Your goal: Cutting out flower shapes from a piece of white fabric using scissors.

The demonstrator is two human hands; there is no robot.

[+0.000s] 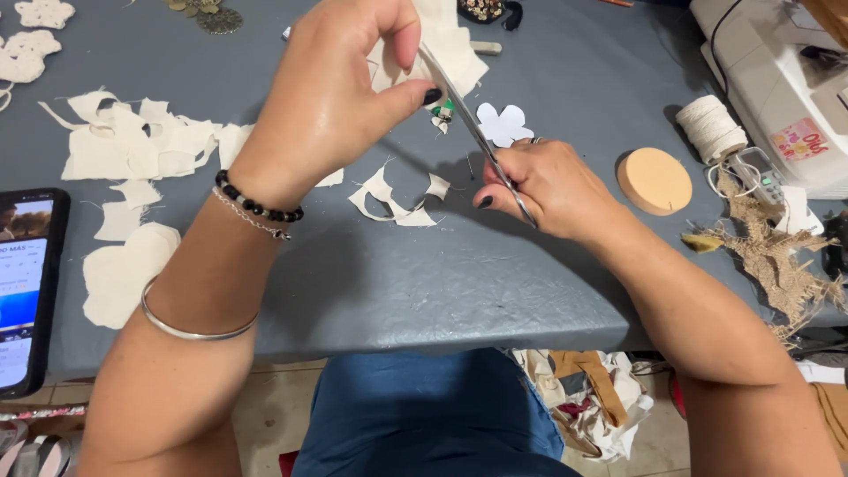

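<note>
while the left hand [331, 97] pinched a piece of cream cloth [446, 44] between thumb and fingers, held up over the table, the right hand [552, 190] was closed around the handles of a pair of scissors [468, 119], whose blades ran up into the lower edge of the cloth. whether the blades were open or closed at the cut could not be told, since the thumb hid that part. to cut well here, in judgement, the cloth needed to be kept taut near the blades and turned by the left hand, with the scissors held steady and the fingertips kept away from the cutting edge.

the cloth was off-white, thin and limp, with an uneven outline; part of it was hidden behind the left hand. a finished flower shape [503, 124] of the same colour lay just beyond the right hand on the grey table [424, 283]. curved offcuts [397, 199] lay between the two wrists, and more scraps [141, 141] lay to the left. a round cork disc [654, 181] and a spool of twine [709, 128] stood to the right, and a phone [26, 287] lay at the left edge.
</note>
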